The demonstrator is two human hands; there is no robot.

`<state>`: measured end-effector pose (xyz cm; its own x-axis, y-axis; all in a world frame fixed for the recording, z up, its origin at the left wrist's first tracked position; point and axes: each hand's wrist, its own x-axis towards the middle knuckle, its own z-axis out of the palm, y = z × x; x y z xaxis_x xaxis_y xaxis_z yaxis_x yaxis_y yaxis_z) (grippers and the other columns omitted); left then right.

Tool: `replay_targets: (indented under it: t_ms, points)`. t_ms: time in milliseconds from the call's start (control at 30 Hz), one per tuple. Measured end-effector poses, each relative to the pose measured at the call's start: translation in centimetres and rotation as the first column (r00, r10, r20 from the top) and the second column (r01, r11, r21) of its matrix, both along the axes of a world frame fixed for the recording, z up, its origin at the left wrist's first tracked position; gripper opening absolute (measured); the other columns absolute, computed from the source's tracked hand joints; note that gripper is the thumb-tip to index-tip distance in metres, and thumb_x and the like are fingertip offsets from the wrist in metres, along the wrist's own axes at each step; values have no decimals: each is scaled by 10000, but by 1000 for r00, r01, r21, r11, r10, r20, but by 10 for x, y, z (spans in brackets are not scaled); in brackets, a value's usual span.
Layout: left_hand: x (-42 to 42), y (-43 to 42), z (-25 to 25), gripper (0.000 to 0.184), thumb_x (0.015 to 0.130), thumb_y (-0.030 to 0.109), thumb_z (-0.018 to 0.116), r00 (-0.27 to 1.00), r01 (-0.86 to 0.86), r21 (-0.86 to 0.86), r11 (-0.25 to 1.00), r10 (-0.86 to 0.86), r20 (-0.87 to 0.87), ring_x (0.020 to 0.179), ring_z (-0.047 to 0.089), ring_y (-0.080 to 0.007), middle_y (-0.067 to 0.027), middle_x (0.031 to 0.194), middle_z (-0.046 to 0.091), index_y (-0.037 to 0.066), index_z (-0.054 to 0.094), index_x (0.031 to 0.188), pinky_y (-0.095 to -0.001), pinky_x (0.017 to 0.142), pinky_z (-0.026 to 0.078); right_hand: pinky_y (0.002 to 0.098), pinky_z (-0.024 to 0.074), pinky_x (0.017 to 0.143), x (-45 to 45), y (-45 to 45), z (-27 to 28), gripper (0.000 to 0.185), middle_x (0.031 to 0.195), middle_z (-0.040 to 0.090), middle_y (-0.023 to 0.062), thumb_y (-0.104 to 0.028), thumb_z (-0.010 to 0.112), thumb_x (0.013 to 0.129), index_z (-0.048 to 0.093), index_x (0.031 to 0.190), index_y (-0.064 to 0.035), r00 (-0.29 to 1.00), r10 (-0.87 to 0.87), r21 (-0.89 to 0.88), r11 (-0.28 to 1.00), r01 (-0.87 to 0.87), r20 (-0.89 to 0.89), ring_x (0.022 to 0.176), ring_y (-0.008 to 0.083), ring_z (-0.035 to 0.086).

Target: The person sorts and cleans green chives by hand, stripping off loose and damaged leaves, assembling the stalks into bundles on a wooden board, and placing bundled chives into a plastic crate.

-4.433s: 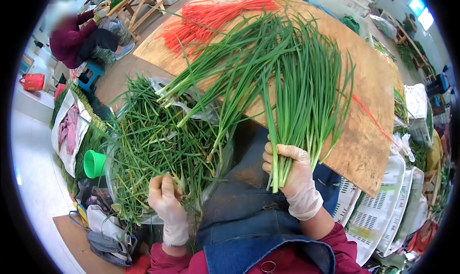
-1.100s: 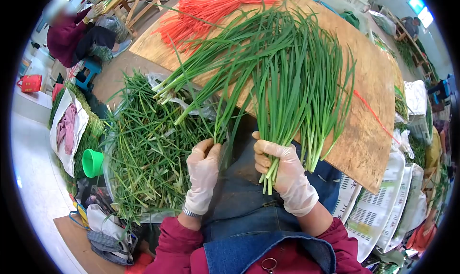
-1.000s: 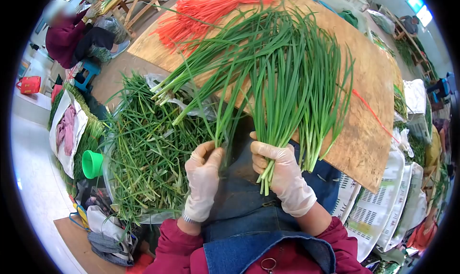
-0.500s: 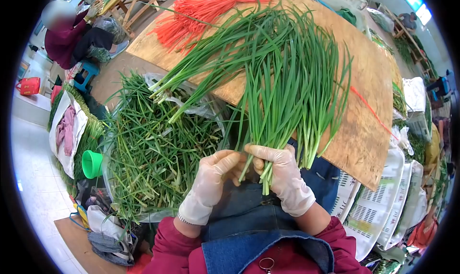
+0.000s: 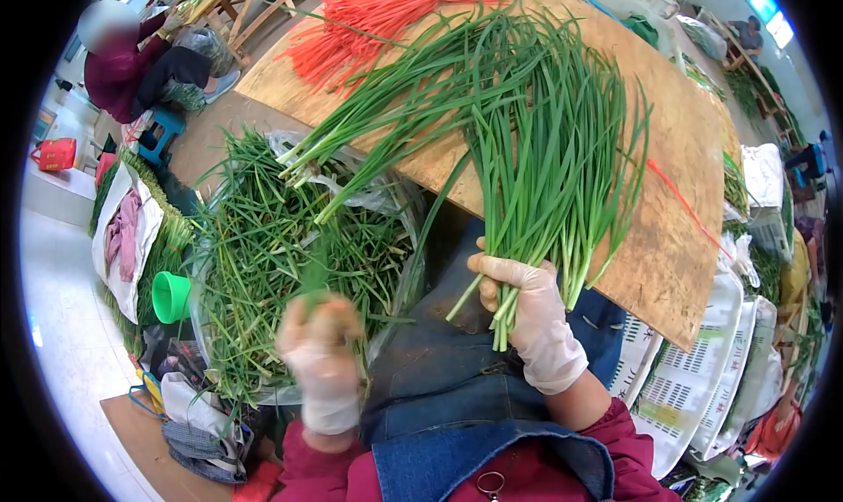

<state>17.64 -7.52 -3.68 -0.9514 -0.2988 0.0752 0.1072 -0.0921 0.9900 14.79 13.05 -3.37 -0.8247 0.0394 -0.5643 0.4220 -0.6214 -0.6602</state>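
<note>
My right hand (image 5: 525, 304), in a thin whitish glove, is closed around the lower stems of a small bunch of Chinese chives (image 5: 518, 186), whose pale cut ends stick out below the fingers. The leaves stretch away over the wooden table (image 5: 676, 230), beside more loose chives (image 5: 378, 133). My left hand (image 5: 320, 348), gloved too and smeared by motion, is above the near side of a large plastic-lined container of leaf scraps (image 5: 263, 274). From its closed fingers sticks a blurred green leaf piece (image 5: 314, 274).
Red ties (image 5: 378, 28) lie in a heap at the table's far side, and a single red strip (image 5: 685, 205) at its right. Left of the scraps is a green cup (image 5: 170, 297). White printed crates (image 5: 694, 388) stand at the right. Another person (image 5: 132, 63) sits at the far left.
My left hand has moved left and down, away from the bunch to over the scraps, carrying a bit of green. My right hand keeps its hold, shifted slightly right.
</note>
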Motion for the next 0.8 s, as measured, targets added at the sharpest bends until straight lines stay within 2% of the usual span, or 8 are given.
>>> replay_targets:
  t_ms: [100,167,267,367,467,600,633,800]
  points:
    - [9,-58,-8,196,892,196,531,875,-452,-172,875,473,109,509,465,-112,-6,618,527,14,590,851,-226,480,377,243,470,501,0,6,0,290,772,631,123,3,624,729,560,1008,51,1000,16,6,1000,-16,-15,584,151,586]
    - [16,-108,-28,247,862,193,566,790,-129,-724,678,511,337,645,528,-174,-71,746,568,-26,572,977,-282,582,435,267,501,540,1,7,5,288,777,632,120,-19,619,738,561,1012,49,1000,17,34,999,-16,-21,630,167,606]
    - [21,-96,-55,376,794,167,632,934,-74,-991,-108,342,-107,852,535,-260,-148,928,564,-36,529,1092,-359,744,445,330,543,643,4,6,13,291,816,632,122,-76,618,763,556,1020,46,1000,10,-46,999,-10,9,702,207,626]
    - [-10,-19,-39,486,729,147,698,997,-54,-910,410,-21,-68,1007,498,-307,-184,1085,527,-21,512,1145,-397,892,397,289,499,571,3,3,15,311,811,580,87,-86,600,797,523,1069,44,999,19,-125,992,-13,45,627,161,561]
    - [-49,48,-36,704,675,230,751,972,-21,-887,462,-196,-125,1041,461,-353,-204,1138,496,-1,430,1258,-426,915,359,209,331,428,2,5,18,318,732,450,24,-91,558,840,477,1114,49,999,26,-253,967,-33,-29,502,74,362]
    - [-71,61,-54,223,806,78,608,964,-30,-757,653,-182,-195,618,575,-273,-124,733,603,-24,588,1003,-340,650,471,167,271,381,3,11,52,314,695,403,8,-99,535,854,466,1114,63,985,60,-308,945,-109,-164,495,42,335]
    - [-59,45,-45,167,823,40,567,908,-180,-688,703,-149,-390,624,585,-279,-145,738,603,-26,602,972,-335,597,477,166,276,379,5,13,64,318,692,402,7,-106,537,851,467,1110,65,974,51,-291,950,-116,-220,488,43,342]
    - [-5,-85,-21,154,887,119,514,843,-424,-673,606,536,-47,456,396,-91,7,576,462,47,606,987,-214,416,309,204,304,377,-9,13,62,216,670,468,51,-36,584,792,506,983,27,960,-40,-381,922,-71,-276,456,79,378]
